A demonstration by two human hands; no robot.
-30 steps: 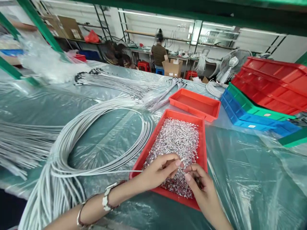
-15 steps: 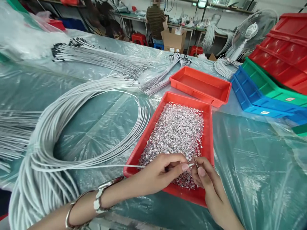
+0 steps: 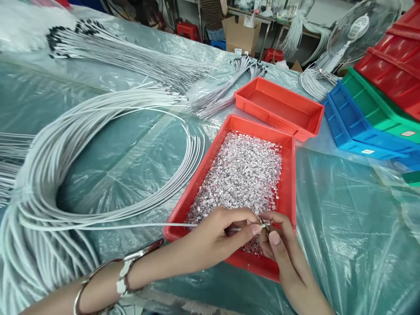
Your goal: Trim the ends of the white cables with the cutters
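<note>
Over the near end of the nearer red tray [image 3: 288,183], the person's two hands meet fingertip to fingertip. The left hand [image 3: 216,238] pinches the end of one white cable [image 3: 114,226], which runs off to the left toward a large coil of white cables [image 3: 49,175] lying on the plastic-covered table [image 3: 344,245]. The right hand [image 3: 278,245] is closed on a small metal terminal [image 3: 266,227] held against the cable tip; it is too small to make out more. The tray is heaped with tiny silver terminals [image 3: 243,170], far too many to count. A second red tray [image 3: 278,107] sits just beyond. To the far right, one blue tray [image 3: 354,131], one green tray [image 3: 377,109] and a red stack [image 3: 393,65] overlap. One white fan [image 3: 356,26] stands behind them. Two wristbands [image 3: 124,275] circle the left forearm.
</note>
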